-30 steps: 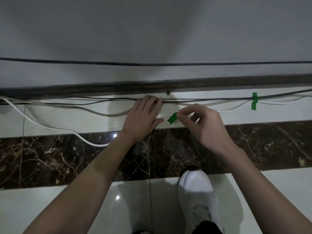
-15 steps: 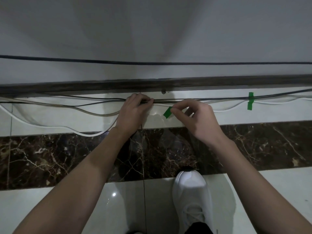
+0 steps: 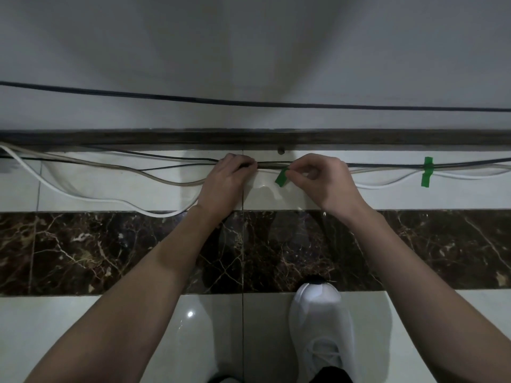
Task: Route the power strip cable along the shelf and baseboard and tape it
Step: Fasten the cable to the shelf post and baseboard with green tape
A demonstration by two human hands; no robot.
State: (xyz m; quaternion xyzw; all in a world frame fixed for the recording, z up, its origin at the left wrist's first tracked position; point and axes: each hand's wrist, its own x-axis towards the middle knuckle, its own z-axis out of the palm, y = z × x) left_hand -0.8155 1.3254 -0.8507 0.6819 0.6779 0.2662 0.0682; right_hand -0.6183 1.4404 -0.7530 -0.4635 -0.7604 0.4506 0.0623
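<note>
Well, along the foot of the dark baseboard (image 3: 110, 139) I see the cables (image 3: 387, 166) running together, black, grey and white. The white cable (image 3: 154, 214) sags out at left; which one feeds the power strip I can't tell. The left hand (image 3: 226, 183) curls its fingers over the bundle. The right hand (image 3: 323, 183) pinches a green tape piece (image 3: 282, 179) between thumb and forefinger, just beside it. Farther right, a green strip (image 3: 427, 172) crosses the cables. A white shoe (image 3: 320, 327) stands below.
</note>
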